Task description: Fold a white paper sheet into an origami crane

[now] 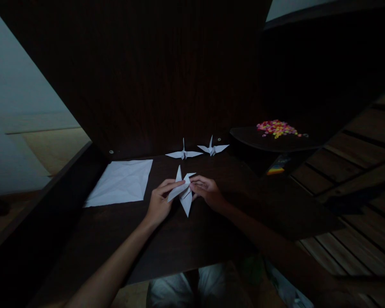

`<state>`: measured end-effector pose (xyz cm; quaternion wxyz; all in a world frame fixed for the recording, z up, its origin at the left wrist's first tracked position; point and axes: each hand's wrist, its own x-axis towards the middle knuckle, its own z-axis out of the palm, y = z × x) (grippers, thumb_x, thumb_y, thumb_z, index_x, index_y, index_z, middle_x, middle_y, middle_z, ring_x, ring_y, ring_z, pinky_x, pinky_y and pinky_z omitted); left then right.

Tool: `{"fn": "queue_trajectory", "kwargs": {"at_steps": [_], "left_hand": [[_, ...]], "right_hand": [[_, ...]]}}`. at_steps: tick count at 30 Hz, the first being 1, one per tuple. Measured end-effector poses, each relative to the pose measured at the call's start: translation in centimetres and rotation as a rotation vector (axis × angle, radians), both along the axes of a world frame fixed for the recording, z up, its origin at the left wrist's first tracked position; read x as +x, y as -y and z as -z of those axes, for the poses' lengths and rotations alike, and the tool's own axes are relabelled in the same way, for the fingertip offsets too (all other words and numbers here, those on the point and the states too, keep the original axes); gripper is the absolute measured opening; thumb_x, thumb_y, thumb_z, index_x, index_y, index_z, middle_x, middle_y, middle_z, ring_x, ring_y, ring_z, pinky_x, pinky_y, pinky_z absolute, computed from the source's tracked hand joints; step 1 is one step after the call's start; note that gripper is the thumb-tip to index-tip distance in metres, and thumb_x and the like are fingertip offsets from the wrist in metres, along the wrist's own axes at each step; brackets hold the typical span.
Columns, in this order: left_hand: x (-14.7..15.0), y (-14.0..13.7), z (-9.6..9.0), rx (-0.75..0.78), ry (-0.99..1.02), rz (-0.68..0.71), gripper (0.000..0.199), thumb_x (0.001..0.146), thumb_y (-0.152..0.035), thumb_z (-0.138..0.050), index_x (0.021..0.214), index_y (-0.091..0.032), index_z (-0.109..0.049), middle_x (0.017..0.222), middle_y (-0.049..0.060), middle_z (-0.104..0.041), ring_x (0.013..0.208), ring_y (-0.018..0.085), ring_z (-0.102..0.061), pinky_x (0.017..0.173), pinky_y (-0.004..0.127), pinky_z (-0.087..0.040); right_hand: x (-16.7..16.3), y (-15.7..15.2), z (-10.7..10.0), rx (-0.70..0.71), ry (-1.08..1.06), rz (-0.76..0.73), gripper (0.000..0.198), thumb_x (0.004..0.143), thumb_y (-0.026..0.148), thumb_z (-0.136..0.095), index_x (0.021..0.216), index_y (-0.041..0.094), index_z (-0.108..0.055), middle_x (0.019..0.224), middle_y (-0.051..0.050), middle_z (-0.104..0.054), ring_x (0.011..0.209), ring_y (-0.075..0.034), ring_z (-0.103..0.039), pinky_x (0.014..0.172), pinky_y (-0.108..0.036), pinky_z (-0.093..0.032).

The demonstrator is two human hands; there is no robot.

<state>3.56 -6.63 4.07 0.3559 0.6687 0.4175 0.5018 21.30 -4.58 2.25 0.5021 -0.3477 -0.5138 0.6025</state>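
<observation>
Between my two hands is a white origami crane [186, 201], its pointed flaps sticking out upward and toward me. My left hand [161, 199] pinches it from the left, with the index finger laid across a wing flap. From the right, my right hand [208, 191] grips its folded upper part between thumb and fingers. Two finished-looking paper cranes, a left one [184, 154] and a right one [213, 149], stand with wings spread just beyond my hands. To the left a creased white paper sheet [122, 182] lies flat on the dark desk [179, 252].
A pile of small colourful beads [278, 128] sits on a rounded dark shelf [244, 136] at the right. A rainbow-striped item [276, 166] is under that shelf. The dark back panel [167, 77] rises behind the cranes, and a raised side board [45, 192] borders the left.
</observation>
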Motion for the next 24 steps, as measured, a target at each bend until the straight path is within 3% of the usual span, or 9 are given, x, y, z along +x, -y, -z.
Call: {"fn": "queue_trajectory", "kwargs": {"at_steps": [4,11,20,24], "left_hand": [[-0.1,-0.2,0.1,-0.09,0.118,0.046,0.016,0.075,-0.026,-0.067,0.087,-0.021,-0.077,0.092,0.007,-0.07,0.089,0.023,-0.064,0.079,0.034,-0.051],[0.0,-0.4,0.8,-0.211,0.244,0.08,0.012,0.072,-0.022,-0.069,0.082,-0.02,-0.076,0.09,0.006,-0.071,0.089,0.023,-0.065,0.081,0.033,-0.049],[-0.1,-0.3,1.0,-0.228,0.251,0.189,0.013,0.073,-0.026,-0.072,0.082,-0.018,-0.075,0.091,0.008,-0.07,0.087,0.023,-0.065,0.076,0.031,-0.049],[-0.1,-0.1,0.9,-0.23,0.223,0.236,0.015,0.074,-0.027,-0.072,0.084,-0.017,-0.076,0.092,0.008,-0.069,0.086,0.022,-0.064,0.077,0.03,-0.048]], "right_hand": [[0.0,-0.1,-0.1,0.048,-0.017,0.022,0.03,0.071,0.041,-0.071,0.087,0.018,-0.062,0.071,0.0,-0.064,0.051,-0.012,-0.059,0.038,-0.022,-0.048],[0.5,0.0,-0.2,0.106,0.003,0.018,0.029,0.074,0.034,-0.071,0.096,0.017,-0.063,0.071,0.0,-0.063,0.049,-0.01,-0.059,0.038,-0.019,-0.044],[0.4,-0.2,0.1,0.061,-0.011,0.003,0.024,0.076,0.039,-0.068,0.076,0.018,-0.056,0.057,0.004,-0.058,0.04,-0.008,-0.053,0.036,-0.018,-0.04],[0.5,-0.4,0.1,0.005,-0.027,-0.026,0.024,0.075,0.038,-0.068,0.075,0.018,-0.055,0.051,0.006,-0.056,0.039,-0.009,-0.052,0.035,-0.018,-0.039]]}}
